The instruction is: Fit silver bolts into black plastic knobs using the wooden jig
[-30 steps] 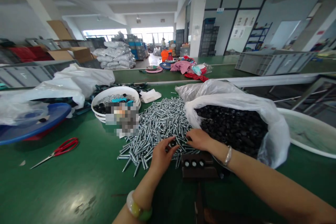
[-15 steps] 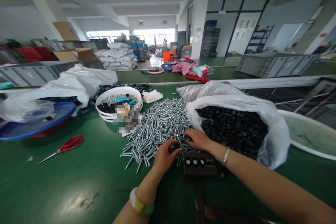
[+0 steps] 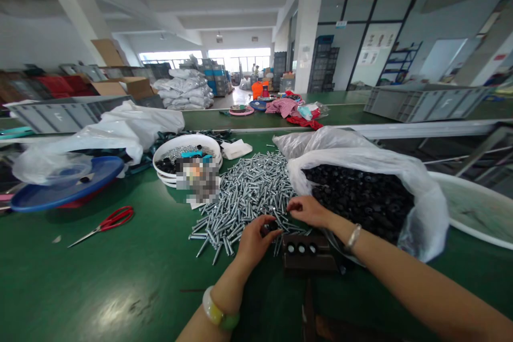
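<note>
A heap of silver screws [image 3: 252,184] lies on the green table [image 3: 140,272]. At its near edge my left hand [image 3: 258,238] is curled round a small black part [image 3: 271,227]. My right hand [image 3: 308,211] is at the heap's right side, its fingers bent and pressed together; what they pinch, if anything, is too small to make out. Just below the hands sits a dark brown block [image 3: 308,262] with three round black pieces in its top, pale in their centres. An open white bag [image 3: 430,214] of black parts [image 3: 360,197] stands to the right of my right hand.
Red-handled scissors [image 3: 116,218] lie at the left, below a blue tray [image 3: 72,189]. White bowls [image 3: 160,171] with small parts stand behind the heap's left side. A dark tool with a brown handle [image 3: 340,328] lies at the near edge. A white round tray [image 3: 481,203] is at the far right.
The whole view has shifted slightly, so things appear a little further right. My right hand's fingers have drawn slightly closer together; my left hand still holds the black part.
</note>
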`<action>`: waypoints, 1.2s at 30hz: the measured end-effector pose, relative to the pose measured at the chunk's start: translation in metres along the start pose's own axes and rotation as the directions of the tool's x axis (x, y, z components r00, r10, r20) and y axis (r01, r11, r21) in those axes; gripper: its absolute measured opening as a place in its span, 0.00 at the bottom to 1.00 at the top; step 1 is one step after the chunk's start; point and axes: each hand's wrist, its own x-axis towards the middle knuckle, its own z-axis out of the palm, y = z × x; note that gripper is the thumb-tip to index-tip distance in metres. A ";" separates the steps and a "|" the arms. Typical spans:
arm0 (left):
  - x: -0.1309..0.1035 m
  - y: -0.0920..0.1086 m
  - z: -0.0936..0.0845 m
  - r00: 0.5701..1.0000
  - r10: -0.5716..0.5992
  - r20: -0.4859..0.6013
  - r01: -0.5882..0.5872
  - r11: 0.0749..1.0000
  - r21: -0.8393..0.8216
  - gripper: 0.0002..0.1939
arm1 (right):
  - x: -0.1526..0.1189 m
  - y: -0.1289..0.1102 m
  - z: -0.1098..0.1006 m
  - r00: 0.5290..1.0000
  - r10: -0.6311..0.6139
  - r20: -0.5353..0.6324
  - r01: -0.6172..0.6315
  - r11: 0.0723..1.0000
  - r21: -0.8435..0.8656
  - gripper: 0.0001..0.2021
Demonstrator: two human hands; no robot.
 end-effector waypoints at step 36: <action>-0.018 0.144 0.032 0.872 0.221 0.437 -0.412 0.814 0.409 0.14 | -0.173 0.005 -0.038 0.877 0.404 -0.260 -0.176 0.774 0.609 0.17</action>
